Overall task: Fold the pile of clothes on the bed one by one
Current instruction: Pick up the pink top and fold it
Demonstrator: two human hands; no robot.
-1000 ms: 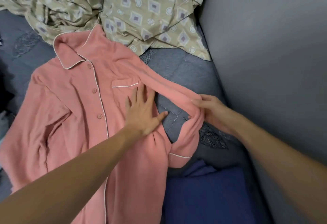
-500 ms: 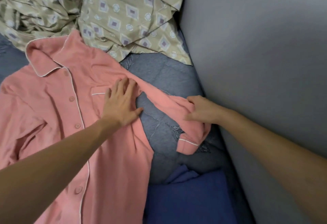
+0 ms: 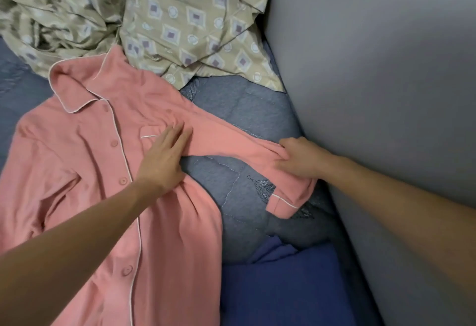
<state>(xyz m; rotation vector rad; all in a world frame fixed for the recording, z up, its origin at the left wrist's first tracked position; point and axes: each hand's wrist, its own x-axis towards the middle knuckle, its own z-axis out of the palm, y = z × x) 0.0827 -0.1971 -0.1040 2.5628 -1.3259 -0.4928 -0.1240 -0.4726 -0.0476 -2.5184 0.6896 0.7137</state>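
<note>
One garment in work: pink shirt (image 3: pixel 85 160) flat, unfolded. My left hand (image 3: pixel 164 156) flat, pressing chest; right hand (image 3: pixel 300 159) pinching sleeve (image 3: pixel 247 145) at 3 o'clock. Patterned clothes (image 3: pixel 180 24) wait at 12.

The shirt (image 3: pixel 85 160) runs off the left and bottom edges. Right hand (image 3: pixel 301 156) fingertips are buried in sleeve (image 3: pixel 239 142) folds.

Right edge of bed: grey wall (image 3: pixel 373 68) rises there, touching the quilt (image 3: pixel 239 109).
Far edge: rumpled patterned cloth (image 3: pixel 180 16) heaped there.
Near right corner: dark blue fabric (image 3: pixel 283 287) lies there.
Open quilt: bare patch between pink shirt (image 3: pixel 77 158) body and sleeve.
</note>
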